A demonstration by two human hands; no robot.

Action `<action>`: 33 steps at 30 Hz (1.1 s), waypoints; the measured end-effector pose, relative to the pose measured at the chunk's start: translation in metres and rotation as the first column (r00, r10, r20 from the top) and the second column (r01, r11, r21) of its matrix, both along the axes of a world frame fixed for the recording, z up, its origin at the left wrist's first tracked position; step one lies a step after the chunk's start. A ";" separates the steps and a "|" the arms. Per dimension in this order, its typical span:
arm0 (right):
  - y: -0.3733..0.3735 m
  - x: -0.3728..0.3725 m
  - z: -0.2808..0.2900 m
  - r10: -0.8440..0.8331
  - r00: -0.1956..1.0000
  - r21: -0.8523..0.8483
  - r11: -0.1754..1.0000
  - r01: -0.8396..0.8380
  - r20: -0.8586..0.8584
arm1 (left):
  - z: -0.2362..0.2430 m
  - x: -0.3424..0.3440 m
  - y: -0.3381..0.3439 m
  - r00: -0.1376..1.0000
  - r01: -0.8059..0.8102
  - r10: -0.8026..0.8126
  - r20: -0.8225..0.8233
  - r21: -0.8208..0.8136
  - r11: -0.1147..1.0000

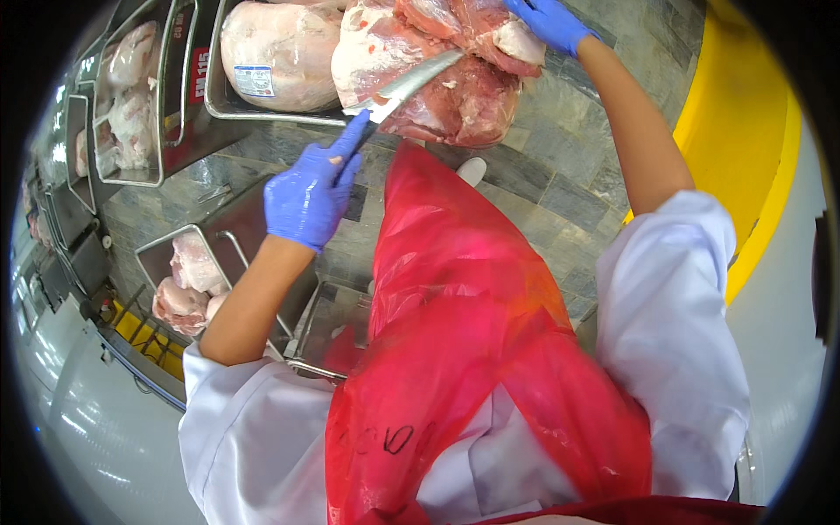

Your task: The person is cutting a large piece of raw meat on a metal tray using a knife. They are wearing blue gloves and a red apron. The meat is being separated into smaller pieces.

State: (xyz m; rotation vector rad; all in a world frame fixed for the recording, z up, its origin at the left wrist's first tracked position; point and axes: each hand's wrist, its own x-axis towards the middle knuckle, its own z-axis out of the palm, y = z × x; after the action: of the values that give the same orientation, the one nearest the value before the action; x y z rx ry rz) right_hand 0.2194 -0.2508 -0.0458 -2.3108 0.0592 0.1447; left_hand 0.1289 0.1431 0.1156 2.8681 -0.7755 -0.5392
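My left hand (308, 194), in a blue glove, is closed round the handle of a butcher's knife (418, 79). Its index finger lies along the top of the knife, and the blade slants up and right across a large piece of raw meat (477, 101). That meat is cut open, with red flesh and a pale fatty side. At the far right edge of the meat is my right hand (553, 24), also blue-gloved, with its fingers stretched out over it. Whether those fingers press on the meat is hard to see near the frame's top.
A metal bin (214, 96) left of the cut meat holds a whole pale piece (280, 52) with a label. More bins of meat (131, 96) stand at the far left, and another bin (197, 280) is below my left arm. A yellow curb (744, 114) runs along the right.
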 end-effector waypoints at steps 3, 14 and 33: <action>0.001 -0.057 0.027 0.147 0.987 -0.135 0.981 -0.137 0.068 | 0.023 0.012 0.011 0.998 0.032 -0.029 0.048 -0.063 0.998; 0.034 -0.045 0.054 0.377 0.921 -0.499 0.819 -0.284 0.094 | 0.056 0.019 -0.004 0.993 0.098 -0.092 -0.079 0.076 0.992; 0.025 0.012 0.045 0.284 0.956 -0.325 0.913 -0.245 0.077 | 0.091 0.104 -0.108 0.872 0.488 -0.452 -0.187 0.264 0.832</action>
State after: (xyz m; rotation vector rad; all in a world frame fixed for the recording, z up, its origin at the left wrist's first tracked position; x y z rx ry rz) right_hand 0.2317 -0.2261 -0.0009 -2.6326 -0.3188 0.1374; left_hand 0.2331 0.0350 0.2064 2.8585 -1.5191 -0.9503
